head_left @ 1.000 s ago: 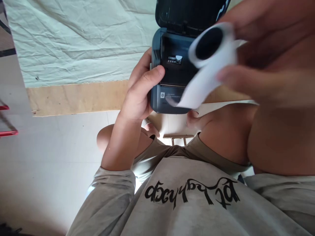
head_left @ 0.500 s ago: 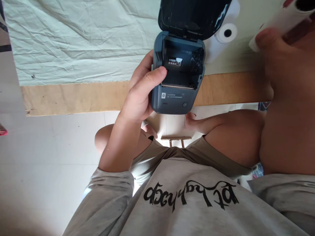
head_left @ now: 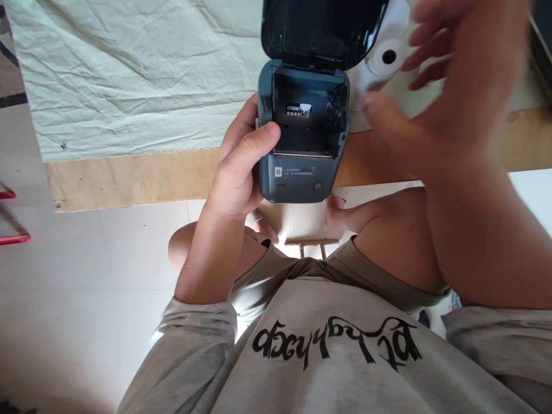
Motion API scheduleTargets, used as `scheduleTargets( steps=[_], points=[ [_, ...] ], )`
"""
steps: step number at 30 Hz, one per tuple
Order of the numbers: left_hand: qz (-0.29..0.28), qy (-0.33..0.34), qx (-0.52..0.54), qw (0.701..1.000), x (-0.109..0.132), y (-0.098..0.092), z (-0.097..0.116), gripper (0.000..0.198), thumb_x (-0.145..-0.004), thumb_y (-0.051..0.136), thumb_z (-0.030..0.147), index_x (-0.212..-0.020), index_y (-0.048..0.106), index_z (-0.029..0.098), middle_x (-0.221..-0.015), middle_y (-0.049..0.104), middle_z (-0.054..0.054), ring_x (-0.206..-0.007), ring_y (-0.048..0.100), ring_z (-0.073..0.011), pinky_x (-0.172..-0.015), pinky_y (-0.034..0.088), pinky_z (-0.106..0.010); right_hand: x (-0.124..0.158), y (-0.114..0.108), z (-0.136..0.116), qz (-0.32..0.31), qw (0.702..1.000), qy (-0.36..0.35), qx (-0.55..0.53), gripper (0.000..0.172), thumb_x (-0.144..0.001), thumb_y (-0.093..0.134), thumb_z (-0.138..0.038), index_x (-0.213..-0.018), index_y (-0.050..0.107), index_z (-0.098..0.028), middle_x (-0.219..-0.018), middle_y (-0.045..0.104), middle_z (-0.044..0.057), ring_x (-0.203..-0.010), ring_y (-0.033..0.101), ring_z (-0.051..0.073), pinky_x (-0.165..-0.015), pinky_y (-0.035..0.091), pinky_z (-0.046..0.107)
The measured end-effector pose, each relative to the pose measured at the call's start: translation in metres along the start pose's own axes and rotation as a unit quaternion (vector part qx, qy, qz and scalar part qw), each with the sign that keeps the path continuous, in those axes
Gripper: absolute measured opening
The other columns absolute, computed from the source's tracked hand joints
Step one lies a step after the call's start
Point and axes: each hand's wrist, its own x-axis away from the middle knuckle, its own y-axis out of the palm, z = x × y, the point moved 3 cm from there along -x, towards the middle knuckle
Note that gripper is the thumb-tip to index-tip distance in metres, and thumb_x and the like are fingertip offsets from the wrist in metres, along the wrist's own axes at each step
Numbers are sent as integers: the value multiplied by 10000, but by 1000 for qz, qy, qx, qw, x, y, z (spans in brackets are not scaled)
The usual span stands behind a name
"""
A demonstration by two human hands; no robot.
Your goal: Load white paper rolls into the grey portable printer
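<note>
My left hand (head_left: 241, 161) grips a dark blue label printer (head_left: 297, 178) by its left side, thumb over the rim of the paper bay. Its black lid (head_left: 319, 29) stands raised at the top, and no roll shows inside the bay. To the right, my right hand (head_left: 444, 98) is slightly blurred, fingers spread, with nothing in it. Just past its fingertips, white paper rolls (head_left: 379, 60) with a dark core hole lie on the cloth behind the printer, partly hidden by the lid and the hand.
A pale green wrinkled cloth (head_left: 142, 75) covers the table, whose bare wooden edge (head_left: 129, 178) runs in front of me. Below are my legs, a small wooden rung piece (head_left: 313, 241) and a tiled floor (head_left: 107, 270). A red-framed object (head_left: 15, 238) shows at far left.
My right hand has let go of the white roll it held and swung left toward the printer, fingers opened. The printer sits slightly farther left in view, still in my left hand.
</note>
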Motion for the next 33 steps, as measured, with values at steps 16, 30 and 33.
scheduleTargets(
  steps=[16,30,33],
  points=[
    [-14,-23,9,1000,0,-7,3,298,-741,681,461,-948,672,248,-916,713,-43,-926,669,-289,-676,475,-314,-3,17,4,-36,996,-48,61,369,-636,694,-216,-979,559,-194,-1049,562,60,-991,503,144,-904,439,323],
    [-49,15,3,999,-4,-12,-3,326,-816,619,481,-1013,659,224,-915,693,-33,-806,678,-210,-657,533,-279,4,7,2,-59,996,-62,22,509,-759,633,-260,-1240,466,-247,-1201,540,23,-1010,535,114,-874,478,303],
    [-41,12,-8,999,-4,-13,-4,355,-798,621,513,-1002,664,226,-916,691,-44,-803,678,-223,-657,535,-291,5,10,5,-80,994,-72,-28,590,-773,588,-196,-1319,381,-279,-1134,577,1,-875,532,68,-697,425,228]
  ],
)
